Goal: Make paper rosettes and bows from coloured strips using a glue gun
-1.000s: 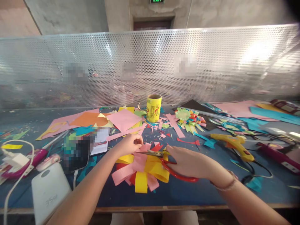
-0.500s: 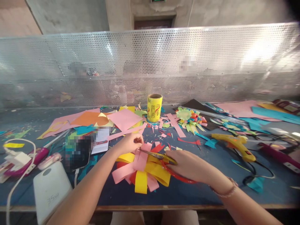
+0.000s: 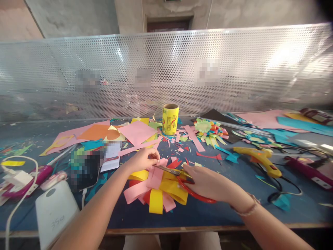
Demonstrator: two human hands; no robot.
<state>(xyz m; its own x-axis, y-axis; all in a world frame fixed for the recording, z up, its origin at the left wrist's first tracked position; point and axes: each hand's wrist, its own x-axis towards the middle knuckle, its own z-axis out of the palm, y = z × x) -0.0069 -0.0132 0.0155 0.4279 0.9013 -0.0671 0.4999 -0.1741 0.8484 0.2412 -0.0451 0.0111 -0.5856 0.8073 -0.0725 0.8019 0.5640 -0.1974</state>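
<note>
A looped paper flower (image 3: 155, 201) of pink, yellow and red strips lies on the table in front of me. Over its far side, my left hand (image 3: 146, 159) pinches the end of a pink paper strip (image 3: 155, 178). My right hand (image 3: 204, 182) is wrapped round the handles of red-and-yellow scissors (image 3: 173, 171). Their blades lie across the pink strip, with the tips close to my left fingertips. How far the blades are parted is hard to make out.
Behind the flower stands a yellow tape roll (image 3: 170, 119) among paper scraps. On the right are a yellow glue gun (image 3: 260, 159), its cable and a finished paper flower (image 3: 206, 130). A phone (image 3: 90, 172) and a white power bank (image 3: 56, 211) lie left.
The scissor blades look closer together than before. Both hands hold nearly the same place over the flower; the whole view has shifted slightly.
</note>
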